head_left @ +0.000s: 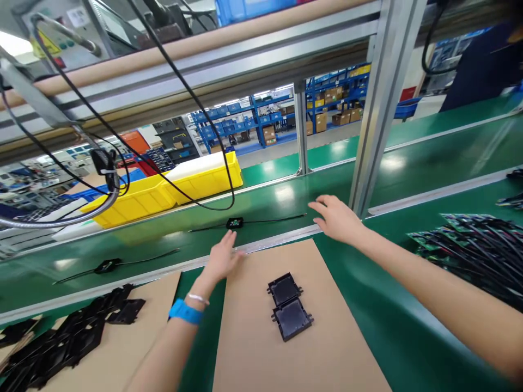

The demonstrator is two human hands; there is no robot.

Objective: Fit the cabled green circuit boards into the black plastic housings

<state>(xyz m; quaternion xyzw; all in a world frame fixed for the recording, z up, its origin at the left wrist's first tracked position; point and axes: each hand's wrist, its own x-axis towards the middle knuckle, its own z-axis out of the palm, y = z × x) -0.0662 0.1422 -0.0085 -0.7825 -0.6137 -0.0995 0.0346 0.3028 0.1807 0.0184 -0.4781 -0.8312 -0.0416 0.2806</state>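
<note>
Two bare hands reach toward the small black module (234, 222), which lies on the green belt (286, 193); thin wire tails run from both its sides. Left hand (223, 258) hovers just short of the module, fingers loose, holding nothing; right hand (337, 218) is spread beside its wire tip. It looks light, its wires floppy: grip the rigid body. Beyond the module, yellow bins (163, 190) hold white sheets.
</note>
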